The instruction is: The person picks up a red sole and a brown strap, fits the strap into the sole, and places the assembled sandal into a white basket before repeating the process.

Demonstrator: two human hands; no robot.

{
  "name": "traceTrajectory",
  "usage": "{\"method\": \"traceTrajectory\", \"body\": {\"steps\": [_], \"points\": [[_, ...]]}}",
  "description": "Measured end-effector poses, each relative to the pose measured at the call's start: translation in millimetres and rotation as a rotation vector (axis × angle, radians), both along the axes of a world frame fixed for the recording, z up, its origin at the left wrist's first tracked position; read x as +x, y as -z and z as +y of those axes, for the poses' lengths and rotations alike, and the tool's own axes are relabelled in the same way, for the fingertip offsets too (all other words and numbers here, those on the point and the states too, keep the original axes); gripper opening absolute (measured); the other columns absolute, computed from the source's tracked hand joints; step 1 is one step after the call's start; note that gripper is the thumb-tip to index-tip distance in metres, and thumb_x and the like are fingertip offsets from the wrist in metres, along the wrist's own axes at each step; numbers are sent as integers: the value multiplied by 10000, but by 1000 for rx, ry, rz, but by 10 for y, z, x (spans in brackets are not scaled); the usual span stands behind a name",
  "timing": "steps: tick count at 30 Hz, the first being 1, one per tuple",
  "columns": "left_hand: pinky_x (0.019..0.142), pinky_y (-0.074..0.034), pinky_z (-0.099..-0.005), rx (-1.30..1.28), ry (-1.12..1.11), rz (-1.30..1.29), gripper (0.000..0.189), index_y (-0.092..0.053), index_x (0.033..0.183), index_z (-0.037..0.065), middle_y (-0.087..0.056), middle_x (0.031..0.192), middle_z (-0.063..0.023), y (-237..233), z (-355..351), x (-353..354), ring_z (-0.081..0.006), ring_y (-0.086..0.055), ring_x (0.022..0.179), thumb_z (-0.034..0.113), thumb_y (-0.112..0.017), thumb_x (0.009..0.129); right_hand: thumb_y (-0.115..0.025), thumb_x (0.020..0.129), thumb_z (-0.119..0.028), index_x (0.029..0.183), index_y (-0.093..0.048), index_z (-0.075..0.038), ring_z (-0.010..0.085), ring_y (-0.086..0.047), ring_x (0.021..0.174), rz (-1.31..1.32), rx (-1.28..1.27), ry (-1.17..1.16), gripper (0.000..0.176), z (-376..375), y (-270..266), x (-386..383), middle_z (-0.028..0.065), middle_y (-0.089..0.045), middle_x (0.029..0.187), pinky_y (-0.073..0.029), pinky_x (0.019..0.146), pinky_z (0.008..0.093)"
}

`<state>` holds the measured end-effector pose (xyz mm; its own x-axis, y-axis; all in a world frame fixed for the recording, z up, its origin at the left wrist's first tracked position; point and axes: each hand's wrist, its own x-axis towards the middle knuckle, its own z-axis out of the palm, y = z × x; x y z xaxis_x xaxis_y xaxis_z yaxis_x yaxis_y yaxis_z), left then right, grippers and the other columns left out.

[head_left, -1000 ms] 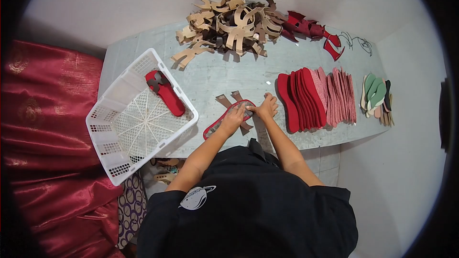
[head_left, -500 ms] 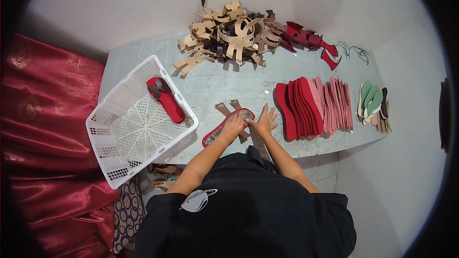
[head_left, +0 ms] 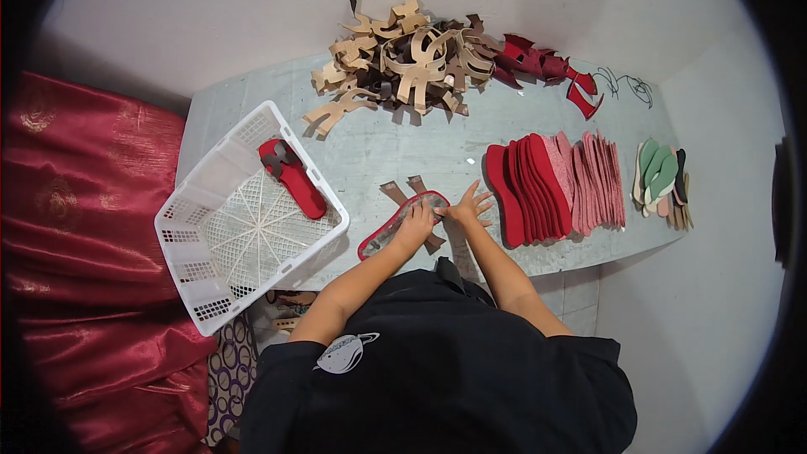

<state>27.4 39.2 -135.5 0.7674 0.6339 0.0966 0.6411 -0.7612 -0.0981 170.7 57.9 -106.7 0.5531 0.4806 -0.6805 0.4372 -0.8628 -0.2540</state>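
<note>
Curtain [head_left: 101, 227], shiny and dark red, far to the left of the left hand [head_left: 415, 224], with a patterned cloth [head_left: 230, 370] by its lower right edge. Next, well to the left of the same hand, a white openwork basket [head_left: 259, 224], set at an angle on the grey worktop [head_left: 357, 155]; inside, near the wall closest to the hand, one red sandal [head_left: 296, 183] with a dark strap across its far end.

Directly under the left hand, a red-edged sole [head_left: 378, 240] with a grey face upward. Long axis slanting: one end out to the left of the wrist and nearer the body, the other just beyond the fingertips, toward the right hand [head_left: 469, 207]. Brown straps [head_left: 392, 194] jutting out beneath it, two ahead of the left hand, at least one on the near side. Left hand clearly the nearer of the two, laid over the sole with fingers close together; cannot tell whether gripping or only pressing. Well ahead of it, by the wall, a tangled heap of beige and brown strap pieces [head_left: 412, 59].

Right hand just beside the sole's far end, thumb toward its edge, fingers spread wide, nothing held. Ahead and to the right, dark red pieces [head_left: 538, 63]; near on its right, a row of red soles [head_left: 531, 189]; then pink soles [head_left: 598, 181], a thin dark cord [head_left: 626, 86] farther ahead, and, far right, a bunch of green and pale soles [head_left: 660, 172].
</note>
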Motion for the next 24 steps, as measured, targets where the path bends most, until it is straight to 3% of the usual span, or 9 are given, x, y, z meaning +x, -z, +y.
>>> {"method": "traceTrajectory", "body": {"steps": [4, 7, 12, 16, 18, 19, 22, 24], "points": [[851, -435, -342, -73, 12, -23, 406, -485, 1097, -71, -439, 1203, -241, 28, 30, -15, -310, -511, 1008, 124, -478, 741, -833, 398, -455, 1328, 194, -256, 366, 156, 1282, 9, -24, 13, 1399, 35, -42, -4, 188, 210, 1382, -20, 896, 693], [847, -435, -346, -31, 0, -48, 388, -508, 1086, -34, -438, 1206, -208, 22, 40, -48, -293, -489, 1028, 114, -511, 727, -839, 417, -416, 1327, 201, -243, 343, 184, 1280, 48, -41, 39, 1393, 39, -144, -16, 186, 231, 1375, 0, 939, 648], [922, -376, -375, -446, 37, -225, 617, -371, 1193, -65, -357, 1264, -224, -243, 97, -209, -365, -410, 1074, 71, -589, 632, -842, 396, -423, 1335, 183, -222, 319, 177, 1287, 61, -29, 44, 1404, 23, -37, 14, 140, 239, 1384, -15, 948, 644], [927, -362, -388, -461, 57, -234, 633, -375, 1210, -33, -375, 1247, -220, -237, 163, -256, -357, -419, 1056, 55, -590, 621, -844, 392, -418, 1337, 178, -226, 311, 175, 1289, 48, -11, 40, 1405, -4, -1, 23, 129, 243, 1385, -15, 953, 639], [862, -408, -377, -550, 63, -472, 593, -401, 1191, 4, -432, 1168, -206, -144, 295, -271, -327, -469, 985, 41, -590, 630, -843, 398, -414, 1337, 177, -231, 312, 180, 1288, 61, 8, 39, 1399, -11, -10, 19, 132, 252, 1381, -15, 953, 640], [862, -408, -377, -547, 64, -470, 593, -401, 1191, 4, -432, 1168, -206, -78, 365, -273, -327, -469, 985, 41, -590, 630, -843, 398, -414, 1337, 177, -231, 312, 180, 1288, 63, 12, 40, 1399, -6, 3, 17, 132, 252, 1381, -15, 953, 640], [695, -465, -336, -606, -338, -852, 476, -447, 1099, 9, -490, 987, -181, -14, 560, -207, -270, -537, 847, 135, -644, 685, -848, 349, -441, 1337, 178, -220, 352, 194, 1274, 58, 31, 31, 1442, -7, 42, 33, 163, 254, 1373, -22, 900, 687], [692, -464, -337, -555, -353, -825, 494, -448, 1101, 10, -495, 984, -182, -52, 674, -167, -271, -536, 847, 153, -661, 680, -848, 350, -441, 1337, 180, -219, 341, 192, 1278, 47, 11, 41, 1442, -3, 13, 16, 157, 256, 1374, -11, 906, 682]]}}
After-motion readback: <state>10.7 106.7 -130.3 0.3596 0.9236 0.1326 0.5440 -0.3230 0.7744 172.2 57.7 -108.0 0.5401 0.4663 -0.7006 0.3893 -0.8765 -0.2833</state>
